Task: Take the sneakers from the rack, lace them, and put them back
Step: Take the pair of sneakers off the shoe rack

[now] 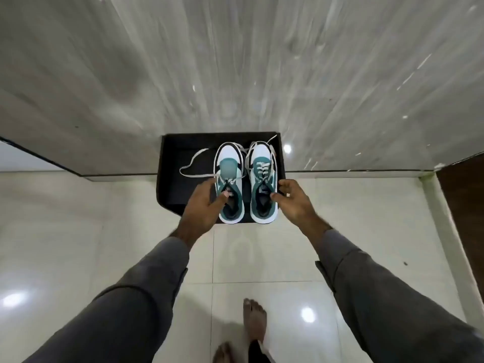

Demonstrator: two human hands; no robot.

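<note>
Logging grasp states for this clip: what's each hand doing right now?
Left hand: closed on the left sneaker, thumb at its tongue.
Right hand: closed on the right sneaker.

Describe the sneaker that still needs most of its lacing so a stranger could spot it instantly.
Find the black rack on the pale tiled floor against the grey wall. Two teal-and-white sneakers sit in it side by side. Pick the left sneaker: its teal tongue is mostly bare and a long loose lace trails leftward.

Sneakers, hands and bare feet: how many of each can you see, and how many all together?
Sneakers: 2, left sneaker and right sneaker
Hands: 2, left hand and right hand
Bare feet: 2, one, another
Total: 6
</note>
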